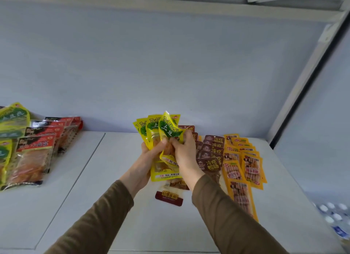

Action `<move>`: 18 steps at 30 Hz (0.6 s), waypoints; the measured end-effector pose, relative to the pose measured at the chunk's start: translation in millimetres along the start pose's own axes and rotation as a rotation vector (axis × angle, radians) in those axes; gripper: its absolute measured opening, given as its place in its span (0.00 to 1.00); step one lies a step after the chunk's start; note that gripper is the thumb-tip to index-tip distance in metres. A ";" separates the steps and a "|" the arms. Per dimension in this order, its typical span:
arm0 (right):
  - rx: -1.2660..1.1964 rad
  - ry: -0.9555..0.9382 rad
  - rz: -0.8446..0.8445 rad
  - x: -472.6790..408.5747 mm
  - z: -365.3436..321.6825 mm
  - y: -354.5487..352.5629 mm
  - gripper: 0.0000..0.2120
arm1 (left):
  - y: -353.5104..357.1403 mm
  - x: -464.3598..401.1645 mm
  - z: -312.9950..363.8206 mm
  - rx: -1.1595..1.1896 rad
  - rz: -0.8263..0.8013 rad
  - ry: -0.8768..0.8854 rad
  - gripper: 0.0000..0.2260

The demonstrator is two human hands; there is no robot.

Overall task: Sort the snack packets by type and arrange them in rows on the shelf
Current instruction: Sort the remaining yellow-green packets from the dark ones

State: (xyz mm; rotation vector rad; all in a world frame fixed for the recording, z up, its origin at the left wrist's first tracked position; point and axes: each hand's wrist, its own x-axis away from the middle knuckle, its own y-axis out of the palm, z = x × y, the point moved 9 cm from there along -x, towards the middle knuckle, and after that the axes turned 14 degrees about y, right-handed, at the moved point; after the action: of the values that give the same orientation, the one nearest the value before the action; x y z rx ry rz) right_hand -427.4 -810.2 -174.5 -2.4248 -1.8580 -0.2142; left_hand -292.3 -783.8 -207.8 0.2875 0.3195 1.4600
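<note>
My left hand grips a fanned bunch of yellow-and-green snack packets above the white shelf. My right hand pinches the frontmost yellow packet of that bunch. Under my hands lies a packet with a dark red end. To the right, brown packets lie in an overlapping row, and beside them orange packets lie in rows.
At the left of the shelf lie a row of red-topped packets and more yellow-and-green packets. The shelf's back wall is pale blue. A grey upright bounds the right side. Bottle caps show at lower right.
</note>
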 end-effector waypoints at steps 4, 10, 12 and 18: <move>0.007 0.067 -0.081 1.3 6.4 16.5 0.20 | -19.0 5.0 3.8 -0.028 0.108 -0.010 0.31; 0.052 0.379 -0.379 -0.6 37.3 54.2 0.47 | -60.0 14.4 18.4 -0.017 0.205 -0.023 0.29; 0.028 0.475 -0.485 7.8 48.5 79.7 0.45 | -75.8 17.5 28.8 -0.046 0.194 -0.036 0.27; -0.177 0.458 -0.475 21.7 62.5 167.3 0.29 | -142.8 16.8 65.9 -0.156 0.163 -0.039 0.22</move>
State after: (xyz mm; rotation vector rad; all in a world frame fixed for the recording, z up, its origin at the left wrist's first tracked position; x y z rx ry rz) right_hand -256.5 -824.1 -229.1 -1.7621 -2.2032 -0.9097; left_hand -134.3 -779.8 -201.8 0.2194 0.1516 1.6277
